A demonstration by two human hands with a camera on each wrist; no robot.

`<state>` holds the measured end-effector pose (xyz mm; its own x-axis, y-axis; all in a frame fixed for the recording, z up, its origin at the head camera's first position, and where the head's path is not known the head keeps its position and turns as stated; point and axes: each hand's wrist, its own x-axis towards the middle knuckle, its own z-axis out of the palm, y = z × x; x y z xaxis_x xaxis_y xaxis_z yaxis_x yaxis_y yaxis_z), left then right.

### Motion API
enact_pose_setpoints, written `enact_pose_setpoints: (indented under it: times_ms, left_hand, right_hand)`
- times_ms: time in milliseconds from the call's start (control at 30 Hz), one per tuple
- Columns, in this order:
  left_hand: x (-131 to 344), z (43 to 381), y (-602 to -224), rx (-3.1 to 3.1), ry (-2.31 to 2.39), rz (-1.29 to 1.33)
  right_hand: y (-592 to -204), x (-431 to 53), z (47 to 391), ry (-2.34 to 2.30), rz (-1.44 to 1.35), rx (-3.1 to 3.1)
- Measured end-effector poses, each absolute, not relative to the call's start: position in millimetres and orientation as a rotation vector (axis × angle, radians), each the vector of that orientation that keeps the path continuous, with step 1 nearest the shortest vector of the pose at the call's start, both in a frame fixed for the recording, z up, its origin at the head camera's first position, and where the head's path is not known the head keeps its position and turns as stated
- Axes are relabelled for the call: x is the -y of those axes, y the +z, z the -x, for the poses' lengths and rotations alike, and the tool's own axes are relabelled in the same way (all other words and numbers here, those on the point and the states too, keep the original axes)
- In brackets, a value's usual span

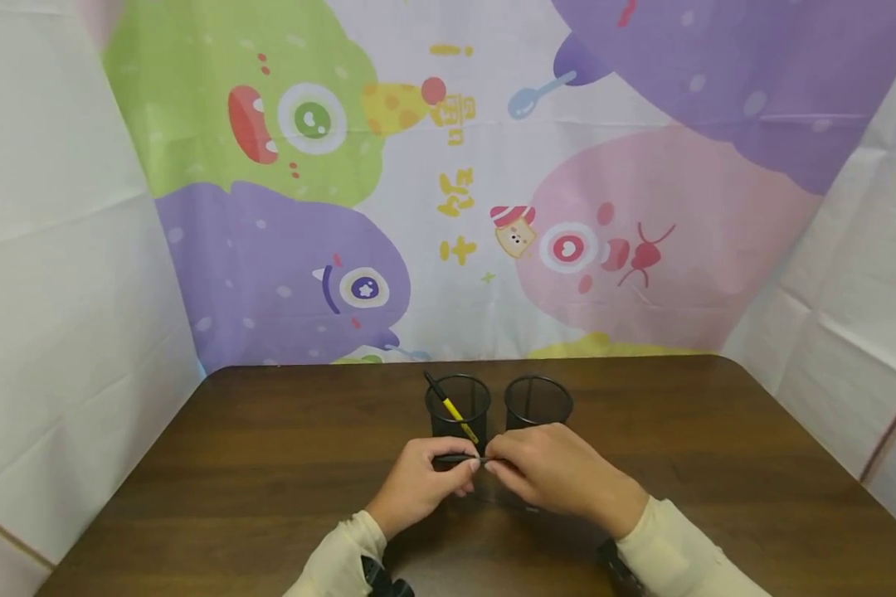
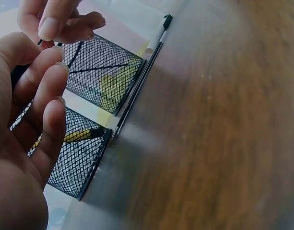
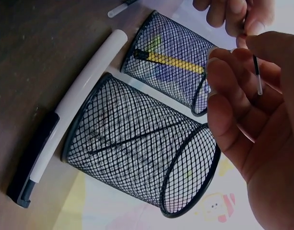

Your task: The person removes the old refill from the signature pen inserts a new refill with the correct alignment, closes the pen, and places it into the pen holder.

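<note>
Sideways yellow Chinese characters (image 1: 457, 192) on the backdrop (image 1: 433, 265)
The lettering is ended by an exclamation mark (image 1: 451, 50); the tiny marking on the yellow pen (image 1: 454, 410) cannot be read.

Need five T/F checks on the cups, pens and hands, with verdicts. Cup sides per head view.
1. The left cup and right cup are black mesh. True.
2. The yellow-and-black pen is in the right cup. False: it is in the left cup.
3. The left hand pinches a slim dark object. True.
4. The white pen is inside a cup. False: it lies on the table beside the cups.
5. The right hand rests flat on the table. False: it is raised, pinching a thin dark piece.
</note>
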<state>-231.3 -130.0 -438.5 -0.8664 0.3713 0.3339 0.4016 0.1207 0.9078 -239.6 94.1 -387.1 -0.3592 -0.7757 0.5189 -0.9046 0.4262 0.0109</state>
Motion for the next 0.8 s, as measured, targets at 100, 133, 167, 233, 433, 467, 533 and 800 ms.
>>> enact_pose_setpoints:
  times_ms: [100,133,167,233,433,467,533,800]
  left_hand:
    - [129.0,230.6,-437.6,2.357,-1.883,0.782]
    - [128.8,230.5,-437.5,2.361,-1.88,0.773]
    - [128.7,230.5,-437.3,2.364,-1.878,0.765]
    - [128.4,230.9,-437.3,2.363,-1.87,0.761]
    - [130.4,232.6,-438.2,2.304,-1.915,0.755]
    - [130.7,232.8,-438.6,2.294,-1.927,0.759]
    - [131.4,233.1,-439.0,2.27,-1.952,0.761]
    - [133.4,235.8,-441.1,2.269,-1.953,0.728]
  right_hand:
    - [-387.0,-95.9,240.0,0.382,-1.413,2.247]
    - [-386.9,-96.5,240.4,0.381,-1.41,2.252]
    - [-386.7,-97.1,240.7,0.377,-1.405,2.257]
    - [-386.4,-98.5,241.6,0.368,-1.392,2.264]
    - [-384.3,-102.0,243.8,0.34,-1.354,2.271]
    - [-383.9,-102.3,243.9,0.34,-1.35,2.275]
    - [-382.9,-102.8,243.9,0.336,-1.338,2.285]
    - [-382.0,-103.9,244.6,0.338,-1.31,2.27]
